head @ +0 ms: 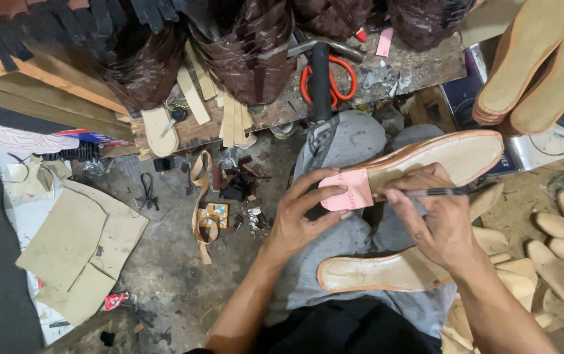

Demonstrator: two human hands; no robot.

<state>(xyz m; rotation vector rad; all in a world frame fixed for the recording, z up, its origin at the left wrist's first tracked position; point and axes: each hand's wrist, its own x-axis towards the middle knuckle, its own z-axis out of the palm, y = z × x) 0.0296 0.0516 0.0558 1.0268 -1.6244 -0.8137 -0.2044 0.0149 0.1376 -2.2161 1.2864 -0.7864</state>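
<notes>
Several flat cardboard pieces [82, 252] lie on the floor at left. One pair of orange-handled scissors [329, 82] rests on the wooden surface [419, 62]. The left hand [301, 219] pinches one pink paper pattern [347, 190] against the tip of one tan sole [449, 157]. The right hand [436, 223] grips one pen [436, 193] at the pattern's edge. A second sole [377, 272] lies across the lap; two more soles [541, 59] lean at upper right.

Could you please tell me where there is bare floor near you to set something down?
The barest patch lies between the cardboard sheets and the left hand, below the leather scraps. The workbench with orange scissors is cluttered; wooden lasts crowd the side by the right hand.
</notes>
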